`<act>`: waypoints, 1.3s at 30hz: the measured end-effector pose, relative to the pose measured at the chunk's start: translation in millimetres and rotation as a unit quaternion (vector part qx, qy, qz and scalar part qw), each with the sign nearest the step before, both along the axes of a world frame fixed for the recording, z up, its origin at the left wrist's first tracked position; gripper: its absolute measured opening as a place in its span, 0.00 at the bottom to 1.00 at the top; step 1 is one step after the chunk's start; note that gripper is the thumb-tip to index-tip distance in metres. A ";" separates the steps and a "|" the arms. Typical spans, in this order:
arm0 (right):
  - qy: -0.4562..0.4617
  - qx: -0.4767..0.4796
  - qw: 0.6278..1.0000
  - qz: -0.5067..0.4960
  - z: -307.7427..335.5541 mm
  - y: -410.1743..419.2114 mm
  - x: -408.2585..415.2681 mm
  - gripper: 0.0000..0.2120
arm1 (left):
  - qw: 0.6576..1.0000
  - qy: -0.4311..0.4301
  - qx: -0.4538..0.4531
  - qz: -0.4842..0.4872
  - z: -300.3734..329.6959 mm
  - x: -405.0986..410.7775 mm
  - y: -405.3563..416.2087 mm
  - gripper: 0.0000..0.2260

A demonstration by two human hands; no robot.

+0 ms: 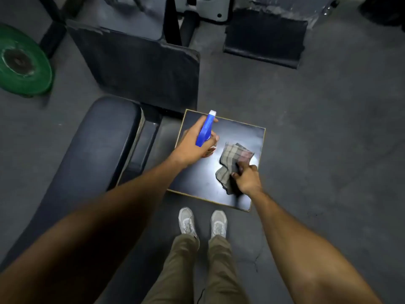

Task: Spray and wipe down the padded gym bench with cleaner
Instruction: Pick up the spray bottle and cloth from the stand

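The left hand (190, 142) wraps its grip tight around a blue spray bottle (205, 129), held over the small black table (258, 137). The right hand (246, 178) pinches a checked cloth (233, 159) that lies on the table. The padded bench (92, 150) sits just left of the table. A green weight (24, 62) lies on the floor (328, 128).

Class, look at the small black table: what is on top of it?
On the table lies a checked cloth, gripped by the right hand. The left hand holds a spray bottle over it; that hand hides the bottle's base, so whether it rests there is unclear.
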State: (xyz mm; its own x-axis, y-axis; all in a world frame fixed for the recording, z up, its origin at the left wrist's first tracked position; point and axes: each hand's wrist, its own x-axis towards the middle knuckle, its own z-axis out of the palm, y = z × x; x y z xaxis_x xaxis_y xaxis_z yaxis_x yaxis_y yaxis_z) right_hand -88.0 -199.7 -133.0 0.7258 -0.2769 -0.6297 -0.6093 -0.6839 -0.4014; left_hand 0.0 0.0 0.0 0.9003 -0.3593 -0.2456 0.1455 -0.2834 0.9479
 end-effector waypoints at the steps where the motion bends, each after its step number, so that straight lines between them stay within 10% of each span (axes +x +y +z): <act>1: -0.011 -0.008 1.000 -0.001 -2.0 -0.8 2.1 0.22 | 1.000 -0.016 -0.003 0.004 -2.6 0.3 -3.2 0.15; 22: -0.115 0.063 0.991 -0.006 34.4 24.5 23.2 0.09 | 0.957 0.016 0.065 0.281 0.7 -76.5 78.2 0.05; 29: -0.180 0.164 0.962 0.127 85.0 88.7 56.8 0.16 | 0.922 0.028 0.128 0.364 31.3 -96.4 129.6 0.07; 39: -0.071 0.426 0.902 -0.008 129.1 226.0 115.5 0.23 | 0.880 0.092 0.208 0.418 41.1 -83.6 242.0 0.07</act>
